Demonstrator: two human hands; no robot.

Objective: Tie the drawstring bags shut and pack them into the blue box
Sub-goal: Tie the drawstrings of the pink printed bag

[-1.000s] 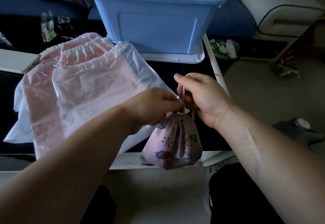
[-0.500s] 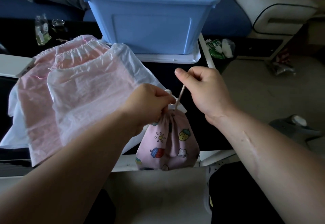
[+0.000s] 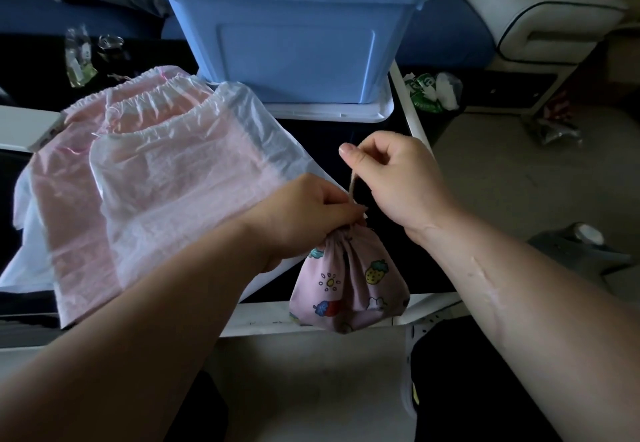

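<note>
A small pink cloth drawstring bag (image 3: 349, 285) printed with strawberries and suns hangs over the table's front edge, its neck gathered tight. My left hand (image 3: 304, 213) pinches the gathered neck. My right hand (image 3: 398, 178) grips the beige drawstring (image 3: 352, 185) and holds it taut, up and away from the neck. The blue box (image 3: 294, 29) stands open at the back of the table on a white lid (image 3: 332, 112). Pink and white plastic drawstring bags (image 3: 156, 178) lie flat in a pile to the left.
The black table has a white rim (image 3: 311, 323). Small bottles (image 3: 78, 57) stand at the back left. A green and white packet (image 3: 429, 89) lies right of the box. A white cushioned seat (image 3: 540, 8) is at the far right, floor below it.
My right hand has pulled the drawstring further out and up, and the bag's neck has closed tighter. The bag has swung slightly to the right.
</note>
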